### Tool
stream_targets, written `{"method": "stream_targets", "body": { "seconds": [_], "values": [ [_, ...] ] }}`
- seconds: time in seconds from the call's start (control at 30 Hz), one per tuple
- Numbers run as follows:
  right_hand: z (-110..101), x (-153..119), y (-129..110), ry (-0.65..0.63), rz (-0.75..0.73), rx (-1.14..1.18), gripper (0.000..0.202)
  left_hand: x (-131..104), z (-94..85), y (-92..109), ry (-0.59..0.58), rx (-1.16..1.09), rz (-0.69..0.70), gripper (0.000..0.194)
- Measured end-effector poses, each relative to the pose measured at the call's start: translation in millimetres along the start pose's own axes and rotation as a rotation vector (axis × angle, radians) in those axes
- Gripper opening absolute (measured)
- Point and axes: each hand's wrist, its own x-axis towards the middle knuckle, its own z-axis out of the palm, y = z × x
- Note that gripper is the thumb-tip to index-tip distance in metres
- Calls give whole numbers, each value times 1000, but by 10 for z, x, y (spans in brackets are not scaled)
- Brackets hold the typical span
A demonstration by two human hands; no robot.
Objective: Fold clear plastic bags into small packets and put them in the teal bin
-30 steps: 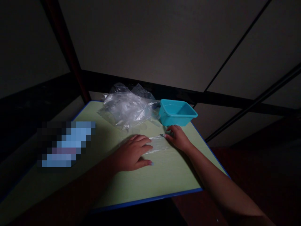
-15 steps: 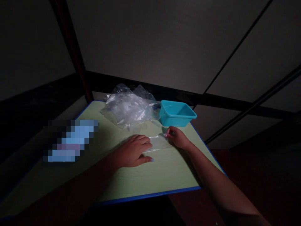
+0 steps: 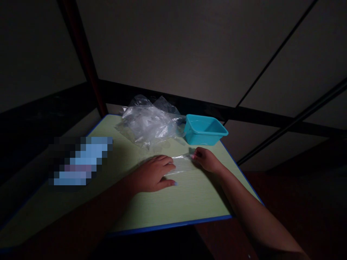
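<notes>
A clear plastic bag (image 3: 182, 164) lies flat on the pale green table (image 3: 189, 202). My left hand (image 3: 155, 174) rests palm down on its left part, fingers spread and the thumb apart. At its right end, my right hand (image 3: 205, 159) pinches the plastic between thumb and fingers. Behind my hands sits a crumpled heap of clear plastic bags (image 3: 151, 124). To the right of the heap stands a turquoise basket (image 3: 204, 139), just beyond my right hand.
A blurred-out bluish object (image 3: 84, 160) lies on the left side of the table. The table has a blue edge, and a dark-banded panelled wall (image 3: 173, 54) rises behind it.
My right hand has moved very slightly down and to the right, with its fingers on the plastic. My left hand has stayed in place.
</notes>
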Motion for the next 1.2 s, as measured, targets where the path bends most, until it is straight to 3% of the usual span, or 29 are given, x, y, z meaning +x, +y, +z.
{"method": "stream_targets", "body": {
  "seconds": [0.3, 0.7, 0.93, 1.07, 1.2],
  "values": [
    [96, 45, 2, 86, 109, 123, 35, -7, 21, -12, 10, -2, 13, 41],
    [-149, -67, -31, -115, 206, 156, 51, -12, 25, -11, 18, -8, 5, 42],
    [-145, -90, -36, -201, 149, 311, 53, -10, 21, -15, 0, 6, 3, 42],
    [-92, -98, -66, -213, 123, 378, 53, -8, 14, -4, -5, 17, -2, 43],
    [-43, -74, -25, -148, 137, 364, 46, -8, 14, 6, -3, 19, -4, 43]
  ]
}}
